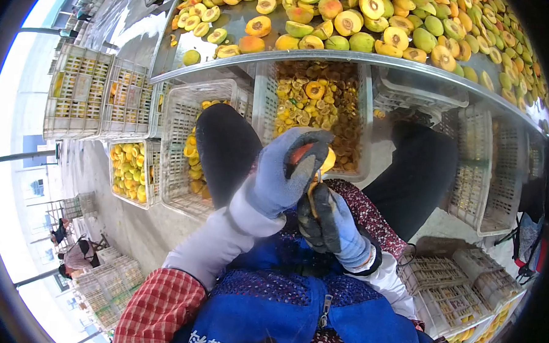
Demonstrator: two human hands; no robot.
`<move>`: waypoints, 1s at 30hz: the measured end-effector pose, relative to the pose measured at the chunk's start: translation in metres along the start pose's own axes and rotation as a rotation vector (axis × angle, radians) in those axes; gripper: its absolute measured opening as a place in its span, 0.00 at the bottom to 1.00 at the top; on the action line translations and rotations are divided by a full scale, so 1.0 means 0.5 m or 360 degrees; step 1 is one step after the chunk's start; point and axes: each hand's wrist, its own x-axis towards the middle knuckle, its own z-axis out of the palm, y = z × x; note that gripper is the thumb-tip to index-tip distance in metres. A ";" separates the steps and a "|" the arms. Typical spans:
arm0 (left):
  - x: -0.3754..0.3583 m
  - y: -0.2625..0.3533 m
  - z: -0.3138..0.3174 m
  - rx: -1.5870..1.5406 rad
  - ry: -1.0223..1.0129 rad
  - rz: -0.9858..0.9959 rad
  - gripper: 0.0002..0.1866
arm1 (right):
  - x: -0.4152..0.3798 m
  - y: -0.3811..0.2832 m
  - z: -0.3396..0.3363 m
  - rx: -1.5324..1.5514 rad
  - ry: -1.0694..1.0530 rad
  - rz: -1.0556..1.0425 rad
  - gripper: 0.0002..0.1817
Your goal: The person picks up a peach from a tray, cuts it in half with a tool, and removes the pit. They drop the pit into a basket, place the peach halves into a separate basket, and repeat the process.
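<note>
My left hand (290, 169), in a grey-blue work glove with a dark palm, is closed around a yellow-orange peach (329, 160), mostly hidden by the fingers. Just below and to the right, my right hand (333, 223), gloved alike, is closed on a slim tool (314, 198). A narrow metal part of it reaches up against the peach; its exact shape is hidden. Both hands meet above my lap. Beyond them, between my knees, a crate (265, 103) holds yellow peach scraps (308, 105).
A metal table (242, 63) ahead carries many halved peaches (360, 22). Left of my knee stands a crate (176, 118) with yellow pieces. A fruit-filled crate (130, 171) and stacked crates (79, 95) are farther left. More crates (470, 168) stand to the right.
</note>
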 end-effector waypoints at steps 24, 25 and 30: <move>0.001 -0.119 0.046 -0.0940 0.0329 -0.0578 0.15 | 0.014 0.000 -0.038 0.0877 -0.0550 0.0356 0.26; 0.001 -0.143 0.044 -0.1742 0.0445 -0.1144 0.15 | 0.007 -0.003 -0.035 0.0772 -0.0481 0.0242 0.26; 0.005 -0.080 0.004 -0.1016 0.0547 -0.0845 0.21 | 0.024 -0.045 -0.026 0.0533 0.0028 0.0306 0.26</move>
